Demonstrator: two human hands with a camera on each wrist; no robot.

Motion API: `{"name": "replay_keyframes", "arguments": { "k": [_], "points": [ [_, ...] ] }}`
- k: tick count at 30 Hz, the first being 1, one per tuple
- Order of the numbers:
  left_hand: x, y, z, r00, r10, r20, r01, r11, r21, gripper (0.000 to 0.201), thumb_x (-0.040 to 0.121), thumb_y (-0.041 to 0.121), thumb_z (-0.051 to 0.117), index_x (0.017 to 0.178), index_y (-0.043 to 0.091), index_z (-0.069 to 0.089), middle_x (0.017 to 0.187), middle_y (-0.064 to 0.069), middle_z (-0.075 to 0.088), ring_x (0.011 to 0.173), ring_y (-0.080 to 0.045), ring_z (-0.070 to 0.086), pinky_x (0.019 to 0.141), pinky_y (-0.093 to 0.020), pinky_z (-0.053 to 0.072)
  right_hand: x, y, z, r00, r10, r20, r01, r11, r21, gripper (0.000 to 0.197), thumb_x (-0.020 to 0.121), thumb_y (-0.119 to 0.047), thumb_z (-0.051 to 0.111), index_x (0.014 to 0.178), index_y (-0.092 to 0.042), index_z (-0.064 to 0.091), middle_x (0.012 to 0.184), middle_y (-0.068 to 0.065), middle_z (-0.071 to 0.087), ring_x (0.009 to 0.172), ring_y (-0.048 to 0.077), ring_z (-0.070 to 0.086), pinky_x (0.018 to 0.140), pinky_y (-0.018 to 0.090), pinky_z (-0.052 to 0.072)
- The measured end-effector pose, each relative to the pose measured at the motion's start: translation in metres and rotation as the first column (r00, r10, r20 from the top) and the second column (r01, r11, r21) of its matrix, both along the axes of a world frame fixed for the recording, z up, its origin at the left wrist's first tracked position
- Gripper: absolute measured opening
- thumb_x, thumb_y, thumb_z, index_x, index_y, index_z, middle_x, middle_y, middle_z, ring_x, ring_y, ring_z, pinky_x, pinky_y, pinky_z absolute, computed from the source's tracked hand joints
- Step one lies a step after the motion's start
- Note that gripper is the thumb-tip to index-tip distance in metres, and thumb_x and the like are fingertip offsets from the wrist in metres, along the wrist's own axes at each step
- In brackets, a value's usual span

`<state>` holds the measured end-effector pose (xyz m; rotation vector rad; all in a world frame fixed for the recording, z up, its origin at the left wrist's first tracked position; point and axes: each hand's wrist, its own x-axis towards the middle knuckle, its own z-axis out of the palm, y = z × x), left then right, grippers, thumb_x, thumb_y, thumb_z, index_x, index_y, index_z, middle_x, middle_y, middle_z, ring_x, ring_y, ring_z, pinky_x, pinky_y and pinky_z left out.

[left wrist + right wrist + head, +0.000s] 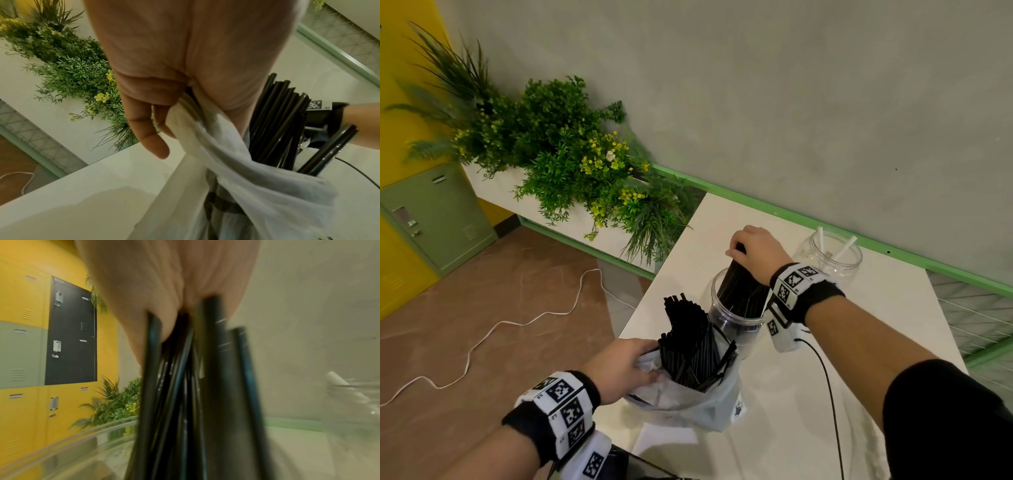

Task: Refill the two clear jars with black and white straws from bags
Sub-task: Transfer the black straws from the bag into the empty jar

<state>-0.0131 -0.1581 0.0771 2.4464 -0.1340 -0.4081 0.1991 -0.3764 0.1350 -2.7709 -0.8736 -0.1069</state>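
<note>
My right hand grips the top of a bundle of black straws whose lower ends stand inside the near clear jar; the right wrist view shows those black straws fanning down from my fist into the jar's rim. My left hand holds the edge of a white plastic bag that stands on the white table with several black straws sticking out. In the left wrist view my fingers pinch the bag. A second clear jar behind holds two white straws.
A white planter with green plants stands left of the table. Green and yellow lockers line the far left. A white cord snakes over the brown floor. A black cable runs from my right wrist across the table.
</note>
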Motion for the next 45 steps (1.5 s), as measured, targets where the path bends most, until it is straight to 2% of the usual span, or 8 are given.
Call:
{"name": "replay_keyframes", "arguments": {
  "k": [3,8,13,23,29,34,41,45],
  "points": [
    [0.001,0.001,-0.002,1.0,-0.004,0.009,0.004,1.0,-0.029,0.024,0.082,0.034,0.07,0.075,0.043,0.049,0.069,0.022,0.051,0.063,0.011,0.047,0.059,-0.011,0.037,0.008,-0.013,-0.006,0.997,-0.079,0.0,0.078,0.991,-0.112,0.028,0.094,-0.04,0.054,0.115,-0.022,0.062,0.118,0.003,0.055,0.113,0.027,0.042,0.095,0.04,0.038],
    [0.004,0.002,-0.004,0.999,-0.023,0.023,0.024,0.997,-0.069,0.016,0.082,0.035,0.07,0.086,0.042,0.056,0.078,0.025,0.057,0.074,0.018,0.051,0.065,-0.008,0.038,-0.021,-0.039,-0.011,0.988,-0.068,0.141,0.017,0.942,0.335,0.045,0.096,-0.047,0.036,0.116,-0.018,0.062,0.115,0.001,0.058,0.11,0.022,0.045,0.098,0.031,0.034],
    [0.005,0.006,-0.009,1.0,0.0,-0.005,-0.001,0.998,-0.07,0.023,0.081,0.038,0.069,0.102,0.03,0.064,0.1,0.013,0.068,0.091,0.0,0.059,0.079,-0.021,0.047,-0.085,-0.074,-0.025,0.982,0.042,0.184,-0.11,0.918,0.382,0.053,0.095,-0.058,0.037,0.12,-0.015,0.057,0.116,0.001,0.05,0.109,0.013,0.042,0.097,0.015,0.028],
    [0.004,0.004,-0.006,1.0,-0.012,0.004,0.012,0.999,-0.052,0.021,0.081,0.037,0.07,0.082,0.047,0.051,0.09,0.013,0.066,0.085,-0.003,0.059,0.07,-0.018,0.043,-0.058,-0.063,-0.056,0.991,-0.117,-0.064,0.132,0.94,0.315,0.098,0.076,-0.065,0.061,0.151,-0.024,0.014,0.155,0.001,0.018,0.141,0.02,0.021,0.115,0.039,0.022],
    [0.003,0.005,-0.008,1.0,0.013,-0.02,-0.014,0.999,-0.046,0.023,0.079,0.04,0.069,0.1,0.032,0.063,0.093,0.011,0.068,0.086,-0.005,0.061,0.076,-0.025,0.047,-0.023,-0.04,-0.047,0.985,-0.104,-0.138,0.131,0.97,0.205,0.055,0.089,-0.05,0.059,0.133,-0.019,0.049,0.123,0.004,0.053,0.116,0.022,0.045,0.102,0.038,0.038],
    [0.003,0.004,-0.011,1.0,0.008,0.011,-0.007,0.999,-0.046,0.019,0.081,0.035,0.07,0.098,0.036,0.062,0.083,0.02,0.06,0.083,-0.003,0.057,0.066,-0.011,0.038,-0.013,-0.035,-0.041,0.987,-0.16,-0.024,0.153,0.87,0.469,0.021,0.095,-0.025,0.057,0.101,-0.008,0.069,0.093,0.002,0.057,0.088,0.017,0.055,0.086,0.032,0.045],
    [0.004,0.003,-0.007,1.0,-0.011,0.024,0.012,0.999,-0.043,0.029,0.081,0.033,0.071,0.079,0.05,0.047,0.076,0.027,0.055,0.074,0.006,0.052,0.063,-0.01,0.037,-0.011,-0.05,-0.057,0.96,-0.234,-0.156,0.279,0.86,0.427,0.041,0.095,-0.042,0.05,0.131,-0.021,0.053,0.124,0.006,0.048,0.116,0.026,0.046,0.105,0.043,0.037],
    [0.002,0.002,-0.003,1.0,-0.005,0.021,0.006,0.999,-0.049,0.028,0.082,0.033,0.071,0.08,0.049,0.049,0.071,0.027,0.052,0.068,0.015,0.051,0.062,-0.008,0.037,-0.051,-0.056,-0.038,0.966,-0.233,-0.11,0.247,0.722,0.646,0.049,0.09,-0.054,0.04,0.13,-0.027,0.05,0.121,-0.005,0.046,0.114,0.014,0.047,0.098,0.026,0.039]
  ]
}}
